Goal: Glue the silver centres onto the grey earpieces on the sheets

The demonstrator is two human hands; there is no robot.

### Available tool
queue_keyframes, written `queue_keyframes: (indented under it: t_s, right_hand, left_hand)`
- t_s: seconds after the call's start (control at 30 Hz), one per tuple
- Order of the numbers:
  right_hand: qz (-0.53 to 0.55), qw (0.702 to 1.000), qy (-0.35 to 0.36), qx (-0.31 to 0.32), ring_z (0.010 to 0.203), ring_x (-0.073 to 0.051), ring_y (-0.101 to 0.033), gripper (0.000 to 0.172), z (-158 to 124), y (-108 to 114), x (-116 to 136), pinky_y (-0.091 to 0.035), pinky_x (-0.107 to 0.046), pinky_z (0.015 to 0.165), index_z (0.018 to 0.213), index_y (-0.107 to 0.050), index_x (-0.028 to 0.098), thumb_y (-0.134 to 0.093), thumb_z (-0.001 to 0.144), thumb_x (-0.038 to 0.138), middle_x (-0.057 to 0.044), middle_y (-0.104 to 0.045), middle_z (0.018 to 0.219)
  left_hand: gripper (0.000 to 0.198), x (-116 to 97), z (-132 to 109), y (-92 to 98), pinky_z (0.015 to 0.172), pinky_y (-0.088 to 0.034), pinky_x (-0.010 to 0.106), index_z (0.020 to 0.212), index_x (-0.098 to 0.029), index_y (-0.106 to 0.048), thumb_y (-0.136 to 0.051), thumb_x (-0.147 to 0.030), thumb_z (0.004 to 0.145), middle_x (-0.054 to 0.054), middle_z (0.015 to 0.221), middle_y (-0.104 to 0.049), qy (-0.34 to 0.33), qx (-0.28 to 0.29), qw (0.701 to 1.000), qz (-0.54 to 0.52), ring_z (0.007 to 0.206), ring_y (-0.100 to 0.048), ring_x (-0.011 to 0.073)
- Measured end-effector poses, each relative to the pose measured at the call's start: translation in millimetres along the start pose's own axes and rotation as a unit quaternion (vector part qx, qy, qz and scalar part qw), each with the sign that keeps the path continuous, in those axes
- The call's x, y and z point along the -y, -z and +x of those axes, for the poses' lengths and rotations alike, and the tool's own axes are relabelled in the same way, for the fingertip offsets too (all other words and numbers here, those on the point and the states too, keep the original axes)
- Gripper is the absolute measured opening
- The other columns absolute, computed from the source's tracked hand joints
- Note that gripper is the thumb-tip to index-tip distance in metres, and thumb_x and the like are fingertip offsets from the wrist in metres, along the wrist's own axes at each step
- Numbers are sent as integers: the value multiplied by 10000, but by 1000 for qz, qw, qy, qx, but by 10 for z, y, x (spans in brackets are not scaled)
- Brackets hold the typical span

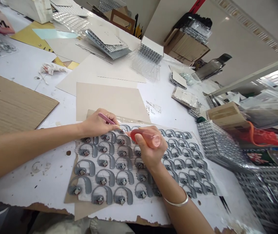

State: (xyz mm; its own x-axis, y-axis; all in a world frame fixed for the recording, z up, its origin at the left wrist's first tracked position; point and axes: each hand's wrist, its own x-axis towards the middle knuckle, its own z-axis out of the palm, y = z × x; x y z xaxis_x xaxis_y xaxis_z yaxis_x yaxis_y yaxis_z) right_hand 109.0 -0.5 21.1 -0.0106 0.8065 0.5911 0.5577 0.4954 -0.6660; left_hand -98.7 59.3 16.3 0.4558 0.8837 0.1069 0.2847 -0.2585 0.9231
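Note:
My left hand (102,123) is closed around slim pink tweezers (107,119), their tip down at a grey ear-hook earphone shell (123,127) in the back row. My right hand (152,149) grips a translucent reddish squeeze bottle (147,138), tilted so its nozzle points at the same shell, close to the tweezers' tip. Whether the nozzle touches is too small to tell. Beneath both hands lies a white sheet (135,203) bearing rows of these grey hooked shells, each with a small round metallic part and thin wires. My right hand and forearm hide some of them.
Beige card sheets (107,97) lie behind the rows, with brown cardboard (9,100) at the left. Stacked trays of metallic parts (221,143) stand at the right. Black tweezers (224,204) lie near the front right. A pink bottle (0,19) stands back left.

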Motion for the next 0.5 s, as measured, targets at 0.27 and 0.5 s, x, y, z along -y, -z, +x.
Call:
queue_keyframes:
  t_s: [0.27,0.5]
  right_hand:
    - [252,945,-197,-73,462,-117,-547,347,381,346,98,-400,-229,354,756,-535,177,-606,801,514,-19,-623,634]
    - [312,903,-283,-80,538,-112,-577,542,372,601,99,-425,-214,396,954,-530,204,-621,706,677,-40,-683,791]
  left_hand:
    - [154,-61,-60,-8,582,-458,209,778,-160,-740,-664,-293,773,38,747,-720,-38,22,996,76,677,-641,147]
    - [190,-234,-144,-11,557,-480,232,784,-165,-737,-697,-349,761,57,778,-727,39,-24,997,55,701,-665,181]
